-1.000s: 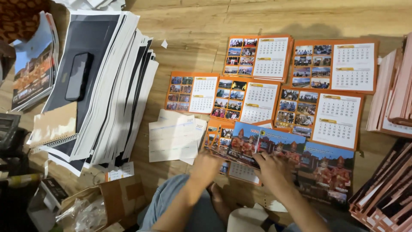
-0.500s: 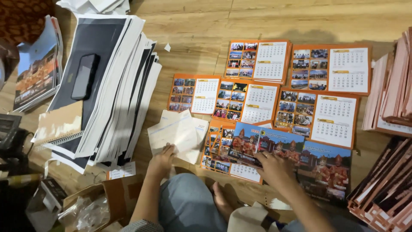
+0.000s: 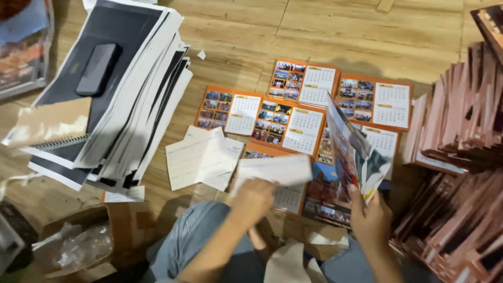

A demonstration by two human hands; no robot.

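Two sheets are in my grasp: my left hand grips a blurred white paper sheet, my right hand lifts a printed calendar page upright. Both hover over the orange calendar sheets (spread on the wooden floor).

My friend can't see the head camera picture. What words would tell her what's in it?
A person sitting on a wooden floor lifts a colourful printed sheet with the right hand and a white sheet with the left hand, above orange calendar pages.
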